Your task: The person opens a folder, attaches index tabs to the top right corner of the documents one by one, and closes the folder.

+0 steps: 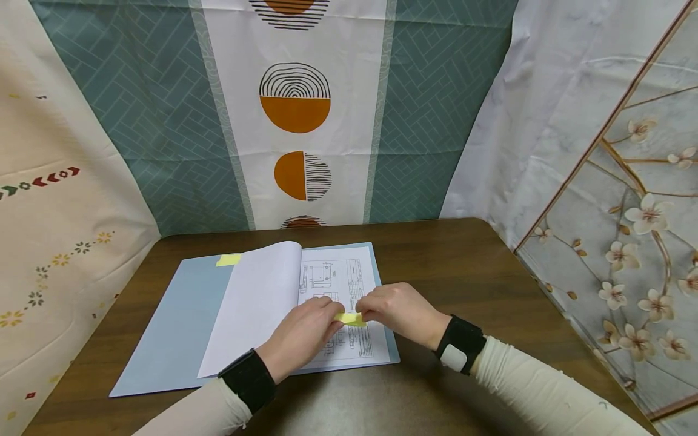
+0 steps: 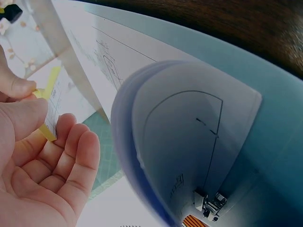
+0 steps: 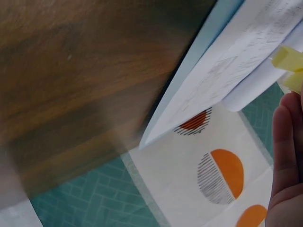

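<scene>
In the head view, both hands meet over the right-hand page of an open folder. Between them is a small yellow sticky-note pad. My left hand pinches its left end with thumb and fingers, while my right hand pinches the right end. From the left wrist, the pad shows yellow edges and a pale printed face, with the thumb on it and the other fingers loosely curled. The right wrist view catches yellow slips above part of the right hand.
A turned white sheet curls up along the folder's middle, beside a page of technical drawings. Another yellow note sticks at the folder's top left. A metal clip shows in the fold. The wooden table ends at hanging cloths.
</scene>
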### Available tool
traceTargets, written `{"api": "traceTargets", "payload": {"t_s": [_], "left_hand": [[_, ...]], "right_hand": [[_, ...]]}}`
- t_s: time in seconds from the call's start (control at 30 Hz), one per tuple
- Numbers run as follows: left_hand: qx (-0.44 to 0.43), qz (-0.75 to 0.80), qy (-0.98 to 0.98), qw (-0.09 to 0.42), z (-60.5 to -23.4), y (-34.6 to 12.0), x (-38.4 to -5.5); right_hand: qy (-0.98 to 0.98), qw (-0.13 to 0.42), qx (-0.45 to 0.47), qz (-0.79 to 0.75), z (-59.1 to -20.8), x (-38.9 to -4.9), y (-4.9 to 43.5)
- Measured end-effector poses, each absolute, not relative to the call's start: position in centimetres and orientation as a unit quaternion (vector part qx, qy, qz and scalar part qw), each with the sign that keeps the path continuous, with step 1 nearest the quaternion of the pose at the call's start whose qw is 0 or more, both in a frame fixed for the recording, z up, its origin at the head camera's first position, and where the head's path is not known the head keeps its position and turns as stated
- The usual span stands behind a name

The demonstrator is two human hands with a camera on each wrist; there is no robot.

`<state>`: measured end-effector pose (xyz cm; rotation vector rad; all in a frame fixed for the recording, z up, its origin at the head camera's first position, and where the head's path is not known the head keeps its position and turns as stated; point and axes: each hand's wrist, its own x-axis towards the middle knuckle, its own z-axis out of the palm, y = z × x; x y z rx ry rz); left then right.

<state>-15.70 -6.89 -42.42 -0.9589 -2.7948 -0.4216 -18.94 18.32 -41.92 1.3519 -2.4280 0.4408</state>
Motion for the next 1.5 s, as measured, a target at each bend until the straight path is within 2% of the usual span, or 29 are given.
{"api": "traceTargets", "payload": {"t_s": [0.23,0.6,1.5], "left_hand": [[-0.322,-0.142,-0.933,0.072,-42.51,-6.92,-15.81],[-0.315,-0.147,-0.935,0.065,-42.73,-6.87,-15.77],[-0.317,-0.142,-0.936,0.063,-42.51,-6.71,-15.58]], "right_hand": [[-0.869,0.128,0.442,0.179,-41.61,-19.01,18.29],[-0.857,0.179,0.47,0.115,-41.84,-19.16,18.33],[-0.852,0.196,0.482,0.064,-42.02,-19.19,18.36]]}}
